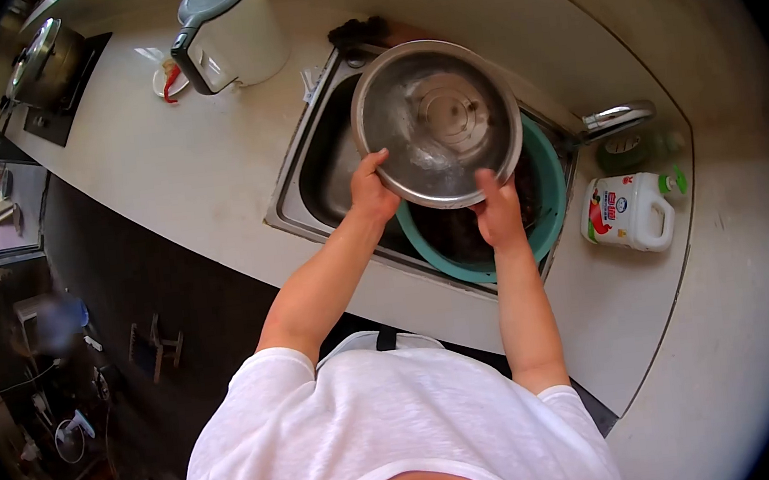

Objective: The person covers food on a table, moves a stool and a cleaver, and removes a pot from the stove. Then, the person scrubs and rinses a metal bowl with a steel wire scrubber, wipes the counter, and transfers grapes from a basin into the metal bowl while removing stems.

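Note:
A round steel bowl [436, 124] is held up over the sink [322, 176], its inside facing the camera. My left hand [372, 188] grips its lower left rim, thumb on the inner side. At the lower right rim, my right hand [499, 209] holds it the same way. Beneath the bowl, a green basin [546, 214] sits in the right part of the sink, with dark contents partly hidden by the bowl and my right hand.
A chrome faucet [620, 117] and a white detergent jug [627, 213] stand right of the sink. Farther left on the counter are a pitcher [236, 35], a small dish with a red pepper [171, 80], and a steel pot [48, 69] on a stove.

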`<action>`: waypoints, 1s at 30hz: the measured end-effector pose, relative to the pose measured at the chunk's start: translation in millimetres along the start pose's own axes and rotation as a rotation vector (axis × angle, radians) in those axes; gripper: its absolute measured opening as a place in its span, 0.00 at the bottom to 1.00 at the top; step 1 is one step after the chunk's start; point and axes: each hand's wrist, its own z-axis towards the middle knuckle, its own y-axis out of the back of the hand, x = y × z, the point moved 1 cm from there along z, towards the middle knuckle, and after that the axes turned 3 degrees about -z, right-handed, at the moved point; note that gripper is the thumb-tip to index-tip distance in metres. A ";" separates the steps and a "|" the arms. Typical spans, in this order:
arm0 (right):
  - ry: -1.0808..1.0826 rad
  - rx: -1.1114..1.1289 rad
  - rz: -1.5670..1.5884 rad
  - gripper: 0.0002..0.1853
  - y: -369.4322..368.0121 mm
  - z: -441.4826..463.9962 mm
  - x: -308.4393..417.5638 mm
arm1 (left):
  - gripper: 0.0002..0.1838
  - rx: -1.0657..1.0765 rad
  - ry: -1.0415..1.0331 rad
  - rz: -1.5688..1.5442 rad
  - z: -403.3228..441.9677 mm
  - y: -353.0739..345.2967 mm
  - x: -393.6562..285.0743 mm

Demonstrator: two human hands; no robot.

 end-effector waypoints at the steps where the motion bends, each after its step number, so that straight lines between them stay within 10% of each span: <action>1: 0.070 -0.086 -0.229 0.28 -8.0 6.0 -4.0 | 0.22 0.040 -0.020 0.007 0.3 -0.7 -5.1; 6: 0.235 -0.266 -0.856 0.30 -46.0 12.2 -7.7 | 0.23 0.364 0.145 -0.186 -2.4 -0.6 -43.4; 10: 0.327 -0.355 -0.888 0.29 -86.4 7.4 -6.9 | 0.22 0.095 0.119 0.061 29.7 4.9 -48.5; 12: 0.349 -0.361 -0.790 0.28 -86.5 9.5 -6.9 | 0.20 -0.265 0.190 0.713 34.8 -2.3 -57.6; 13: 0.355 -0.366 -0.793 0.28 -81.9 11.2 -6.3 | 0.17 0.045 -0.020 1.197 44.2 9.3 -61.0; 19: 0.309 -0.480 -0.283 0.22 -56.5 33.6 -32.7 | 0.21 0.448 0.321 1.469 17.7 -15.6 -109.1; 23: 0.106 -0.346 0.160 0.22 -65.2 56.6 -68.4 | 0.24 0.288 0.324 0.768 -4.4 -22.6 -119.0; 30: -0.042 -0.379 0.322 0.20 -98.7 65.8 -110.6 | 0.18 0.120 -0.188 0.720 -12.6 14.7 -115.7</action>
